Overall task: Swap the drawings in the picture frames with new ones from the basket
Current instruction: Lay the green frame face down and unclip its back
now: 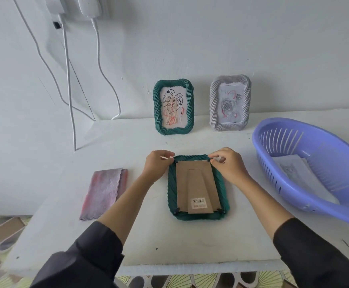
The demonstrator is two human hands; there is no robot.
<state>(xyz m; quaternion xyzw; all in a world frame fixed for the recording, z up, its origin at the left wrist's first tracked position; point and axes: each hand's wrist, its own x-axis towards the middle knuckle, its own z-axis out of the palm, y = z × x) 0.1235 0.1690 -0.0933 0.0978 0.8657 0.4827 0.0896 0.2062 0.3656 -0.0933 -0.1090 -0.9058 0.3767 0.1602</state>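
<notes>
A green picture frame lies face down on the white table, its cardboard back up. My left hand has its fingers curled at the frame's far left corner. My right hand pinches at the far right corner, by the small black clip there. A second green frame with a leaf drawing and a grey frame with a rose drawing stand upright against the wall. A purple basket on the right holds a sheet with a grey drawing.
Two pink-grey drawings lie stacked on the table's left side. White cables hang down the wall at the left. The table's front edge is close to me, with patterned floor below.
</notes>
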